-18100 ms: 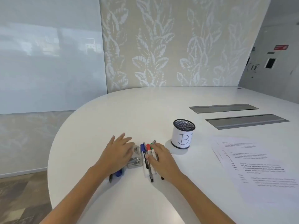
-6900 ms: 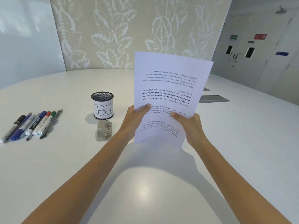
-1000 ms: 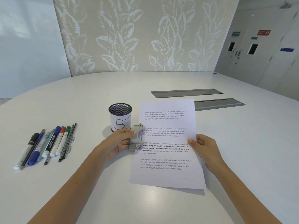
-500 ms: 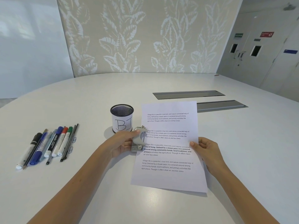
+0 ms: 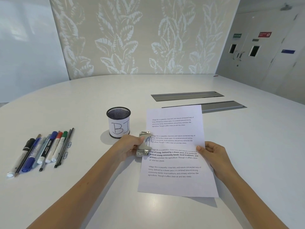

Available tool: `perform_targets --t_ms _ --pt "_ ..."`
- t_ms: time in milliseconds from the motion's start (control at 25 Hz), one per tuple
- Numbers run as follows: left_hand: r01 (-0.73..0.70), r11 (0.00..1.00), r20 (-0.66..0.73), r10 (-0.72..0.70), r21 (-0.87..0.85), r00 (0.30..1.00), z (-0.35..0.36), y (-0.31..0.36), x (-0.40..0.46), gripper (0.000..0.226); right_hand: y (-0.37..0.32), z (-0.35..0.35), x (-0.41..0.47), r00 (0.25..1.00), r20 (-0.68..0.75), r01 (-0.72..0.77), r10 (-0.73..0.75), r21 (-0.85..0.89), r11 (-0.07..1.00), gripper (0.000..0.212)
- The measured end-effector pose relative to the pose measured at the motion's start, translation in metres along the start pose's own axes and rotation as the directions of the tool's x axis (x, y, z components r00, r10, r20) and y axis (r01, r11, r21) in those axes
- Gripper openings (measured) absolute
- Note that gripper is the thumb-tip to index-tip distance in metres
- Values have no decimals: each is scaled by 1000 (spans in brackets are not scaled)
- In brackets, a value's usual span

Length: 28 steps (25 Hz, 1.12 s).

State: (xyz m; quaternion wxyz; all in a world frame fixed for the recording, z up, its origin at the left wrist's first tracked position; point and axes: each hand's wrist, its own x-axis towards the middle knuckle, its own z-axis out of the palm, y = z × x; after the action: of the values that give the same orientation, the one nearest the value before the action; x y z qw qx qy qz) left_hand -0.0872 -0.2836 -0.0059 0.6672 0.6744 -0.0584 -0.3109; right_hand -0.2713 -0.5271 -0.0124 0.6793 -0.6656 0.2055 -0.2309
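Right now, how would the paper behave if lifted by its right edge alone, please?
The paper looks thin, so it would probably droop away from the right hand. Its left edge sits in the hole punch, so it may snag or tear. It likely slides easily on the smooth table.

Bright, even light fills the room, soft and without hard edges. Just beyond the left hand (image 5: 129,146) gripping the hole punch (image 5: 144,144), the mesh cup (image 5: 118,123) throws a pale shadow toward the pens (image 5: 46,149). Nearer the camera than the right hand (image 5: 212,154) pinching the paper (image 5: 175,184), the sheet's lifted corner casts a darker wedge, beside a dull sheen on the table (image 5: 153,210). Print at the grip reads sharp; the far door signs (image 5: 264,34) blur. Wide-angle bending curves the table's rim and the walls.
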Motion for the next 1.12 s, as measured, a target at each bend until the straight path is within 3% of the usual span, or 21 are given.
perform_targets --t_ms 320,520,800,960,1120 --pt "39 999 38 -40 14 998 2 1 -5 13 -6 -6 -10 1000 -23 -3 3 -18 1000 10" --pt "0 998 88 5 -58 996 -4 13 -16 34 -9 -6 -12 999 -26 -19 18 -22 1000 11" --pt "-28 963 61 46 -269 997 -27 14 -33 25 -12 -29 -3 993 -104 -66 63 -20 998 10" --pt "-23 964 35 33 -265 999 -32 2 -41 29 -3 -46 1 974 -174 -156 145 -50 986 12" --pt "42 942 19 -38 -332 999 -29 -5 -46 18 2 -47 -4 963 -201 -193 180 -48 980 9"
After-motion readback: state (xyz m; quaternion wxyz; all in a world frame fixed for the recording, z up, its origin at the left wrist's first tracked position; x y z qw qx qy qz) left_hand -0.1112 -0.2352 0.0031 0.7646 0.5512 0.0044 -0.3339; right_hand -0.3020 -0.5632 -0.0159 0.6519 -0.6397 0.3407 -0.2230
